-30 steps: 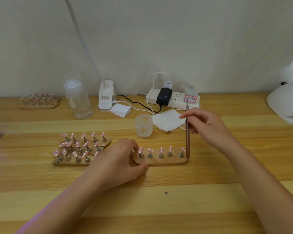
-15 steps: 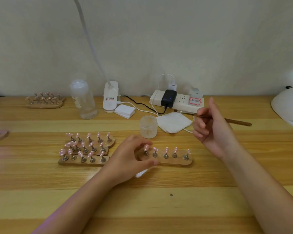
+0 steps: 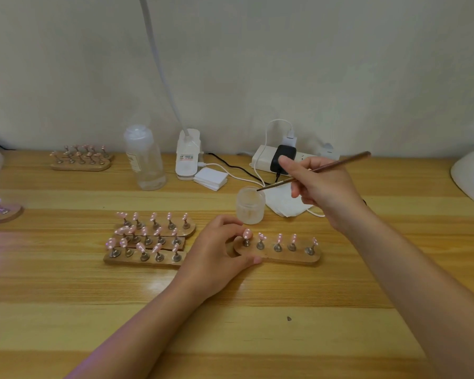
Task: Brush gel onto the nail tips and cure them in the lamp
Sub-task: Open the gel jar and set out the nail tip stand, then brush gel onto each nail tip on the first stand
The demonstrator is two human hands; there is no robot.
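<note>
I hold the thin brown wooden-handled gel brush (image 3: 316, 169) pinched in my right hand (image 3: 322, 187), its long axis sloping down and left so the bristle tip sits at the rim of the small frosted translucent gel jar (image 3: 250, 205). My left hand (image 3: 216, 255) grips the left end of the flat wooden holder strip (image 3: 285, 257) on the worktop (image 3: 230, 324), thumb and fingers curled round it. Its five pink nail tips (image 3: 278, 238) run left to right just in front of the jar, below and left of the right hand, so I judge the loaded brush must travel a short way toward me.
</note>
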